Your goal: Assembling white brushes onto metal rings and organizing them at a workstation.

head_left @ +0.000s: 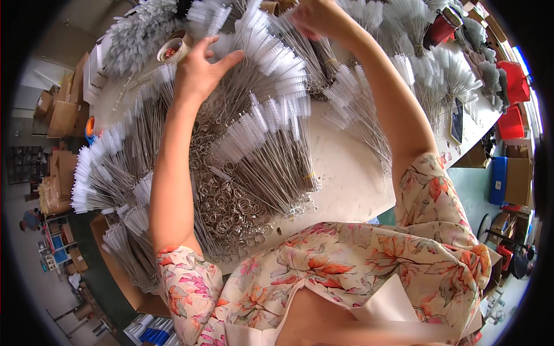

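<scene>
My left hand (199, 70) reaches over the table's far left part, thumb stretched out from bent fingers, with no object visible in its grasp. Just beyond its fingertips are white-bristled wire brushes (217, 22). At the top edge, my right hand (316, 18) hovers by more brushes; its fingers are blurred and partly hidden. Between my arms lies a big bundle of thin bottle brushes (262, 141), white bristle ends pointing away and wire loops toward me. Beside it, a heap of metal rings (228, 207) spreads near the table's front edge.
More brush bundles (109, 167) fan out at the left, and others (360, 104) lie by my right arm. A white bowl (172, 51) with red bits stands far left. A dark phone-like slab (456, 121) lies near the right edge of the table (352, 167). Red bins (512, 83) stand beyond.
</scene>
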